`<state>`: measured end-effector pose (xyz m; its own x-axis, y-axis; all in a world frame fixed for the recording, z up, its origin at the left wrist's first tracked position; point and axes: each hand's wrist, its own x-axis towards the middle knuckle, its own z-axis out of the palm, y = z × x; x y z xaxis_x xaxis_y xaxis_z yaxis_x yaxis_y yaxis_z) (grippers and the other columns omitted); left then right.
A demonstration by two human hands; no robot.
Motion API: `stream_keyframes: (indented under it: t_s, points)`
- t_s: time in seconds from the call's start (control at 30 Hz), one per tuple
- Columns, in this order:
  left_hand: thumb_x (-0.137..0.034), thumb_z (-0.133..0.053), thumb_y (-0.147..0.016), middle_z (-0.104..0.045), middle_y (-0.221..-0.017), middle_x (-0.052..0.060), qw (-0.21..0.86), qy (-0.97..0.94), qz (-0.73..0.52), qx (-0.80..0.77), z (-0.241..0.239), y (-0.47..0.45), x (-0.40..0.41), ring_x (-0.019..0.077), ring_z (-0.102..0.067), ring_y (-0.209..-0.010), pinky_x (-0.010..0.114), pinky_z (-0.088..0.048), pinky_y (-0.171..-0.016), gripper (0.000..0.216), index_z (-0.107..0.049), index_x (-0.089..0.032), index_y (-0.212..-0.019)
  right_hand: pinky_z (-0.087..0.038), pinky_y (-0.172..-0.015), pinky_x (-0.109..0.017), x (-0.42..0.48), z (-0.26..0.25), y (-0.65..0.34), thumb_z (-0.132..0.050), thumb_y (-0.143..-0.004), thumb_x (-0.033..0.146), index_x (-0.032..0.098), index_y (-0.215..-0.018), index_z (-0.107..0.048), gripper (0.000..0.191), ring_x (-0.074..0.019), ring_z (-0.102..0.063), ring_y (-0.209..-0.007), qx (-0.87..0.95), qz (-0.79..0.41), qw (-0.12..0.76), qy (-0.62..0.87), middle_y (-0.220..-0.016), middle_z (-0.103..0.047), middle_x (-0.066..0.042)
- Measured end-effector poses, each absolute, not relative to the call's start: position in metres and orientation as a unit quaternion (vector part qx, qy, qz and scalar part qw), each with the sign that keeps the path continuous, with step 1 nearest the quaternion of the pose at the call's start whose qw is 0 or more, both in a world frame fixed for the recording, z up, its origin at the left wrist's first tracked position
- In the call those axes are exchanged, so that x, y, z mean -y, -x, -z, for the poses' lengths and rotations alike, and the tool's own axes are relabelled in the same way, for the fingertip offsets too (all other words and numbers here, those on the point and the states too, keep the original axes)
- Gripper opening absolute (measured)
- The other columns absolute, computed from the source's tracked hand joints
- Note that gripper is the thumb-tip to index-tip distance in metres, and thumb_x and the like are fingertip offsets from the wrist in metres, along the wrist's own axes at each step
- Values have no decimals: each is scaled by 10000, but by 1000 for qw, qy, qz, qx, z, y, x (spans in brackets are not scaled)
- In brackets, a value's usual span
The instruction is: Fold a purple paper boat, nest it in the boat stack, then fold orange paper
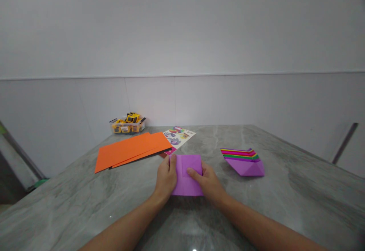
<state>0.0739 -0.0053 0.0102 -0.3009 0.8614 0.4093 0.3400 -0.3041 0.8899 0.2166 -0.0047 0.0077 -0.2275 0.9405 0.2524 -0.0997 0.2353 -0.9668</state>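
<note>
A folded sheet of purple paper (186,187) is held up over the table, with crease lines across its face. My left hand (166,177) grips its left edge, thumb in front and fingers mostly hidden behind. On the right side, my right hand (209,182) clasps the same paper, its thumb pressed flat on the front near a fold. Off to the right lies a folded purple paper piece (246,167) with rainbow-striped layers along its upper part, apart from both hands.
Large orange sheets (128,150) overlap at the left, beside a printed leaflet (179,137). Behind them, against the wall, stands a clear plastic box (128,128) with yellow toy vehicles (133,118). The grey marble-patterned table (85,205) narrows toward the wall.
</note>
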Motion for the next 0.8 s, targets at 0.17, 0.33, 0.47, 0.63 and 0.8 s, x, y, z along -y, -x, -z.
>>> stream_keyframes:
  t_s: [0.17,0.33,0.47,0.63,0.8]
  points:
    - [-476,-377,-902,-524,-587,-8,213,-553,-585,-554,-15,-73,7,153,-461,-557,256,-315,-547,410,-496,-188,-637,-416,-554,-274,6,-10,-216,-671,-714,401,144,-811,-663,274,-151,-521,-581,588,-536,495,350,-689,-626,-21]
    - [-481,-390,-897,-521,-570,-4,203,-559,-581,-555,-21,-72,9,154,-462,-550,257,-303,-537,422,-510,-183,-623,-363,-506,-259,4,-11,-218,-689,-681,416,141,-675,-643,279,-127,-464,-515,577,-533,504,359,-609,-588,-10]
    - [-462,-381,-905,-508,-555,-10,184,-568,-570,-565,-23,-72,9,148,-455,-536,256,-287,-525,416,-491,-187,-613,-390,-534,-267,0,-16,-220,-695,-675,453,138,-682,-674,316,-145,-508,-549,561,-536,525,351,-626,-626,-25]
    - [-475,-415,-890,-526,-570,-10,190,-561,-589,-550,-21,-76,10,138,-471,-540,245,-310,-516,410,-504,-179,-619,-398,-530,-263,-8,-16,-224,-715,-675,438,150,-676,-694,288,-145,-521,-540,551,-532,540,349,-618,-641,-17]
    - [-547,-601,-759,-628,-625,23,471,-551,-513,-460,-13,-79,14,168,-597,-497,249,-427,-460,426,-577,-136,-869,-441,-537,-281,-23,-9,-234,-748,-630,462,141,-770,-700,354,-176,-577,-564,474,-558,571,371,-654,-675,-34]
